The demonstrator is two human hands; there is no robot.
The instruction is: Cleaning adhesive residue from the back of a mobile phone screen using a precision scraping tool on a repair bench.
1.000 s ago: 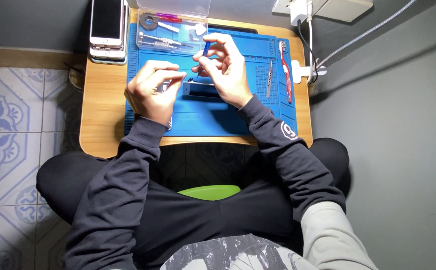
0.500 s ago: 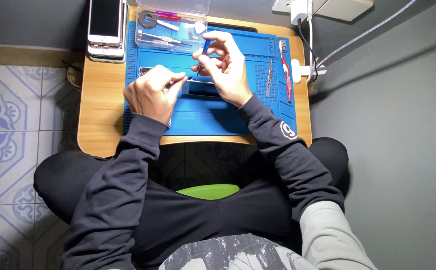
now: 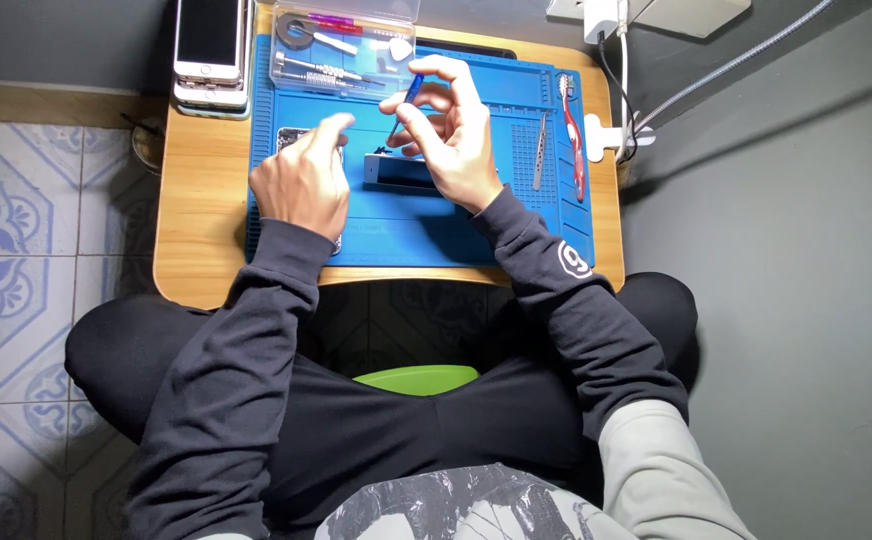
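**Small screwdriver over a stripped phone on the blue mat**

My right hand (image 3: pixel 453 140) grips a slim blue screwdriver (image 3: pixel 408 98) between thumb and fingertips, its tip angled down toward 7 o'clock, close over the dark, silver-edged phone body (image 3: pixel 402 172) that lies flat near the middle of the blue work mat (image 3: pixel 406 230). The heel of that hand rests over the phone body's right end.

My left hand (image 3: pixel 303 182) sits at 9 o'clock from the phone body, fingers curled loosely with the forefinger stretched toward 1 o'clock. It lies over a small silvery part (image 3: pixel 292 137) on the mat; I cannot tell whether it pinches anything, since the fingertips hide what is under them.

At 12 o'clock on the mat stands a clear plastic box (image 3: pixel 344 48) with small tools and a dark roll inside. At 3 o'clock from my right hand lie metal tweezers (image 3: pixel 539 152) and, just beside them, a red-handled tool (image 3: pixel 572 135), both running lengthwise up the mat. At 10 o'clock, off the mat's corner, a stack of phones (image 3: pixel 212 50) rests on the wooden table (image 3: pixel 196 240). A white cable (image 3: pixel 624 80) runs down the table's right edge at 2 o'clock.
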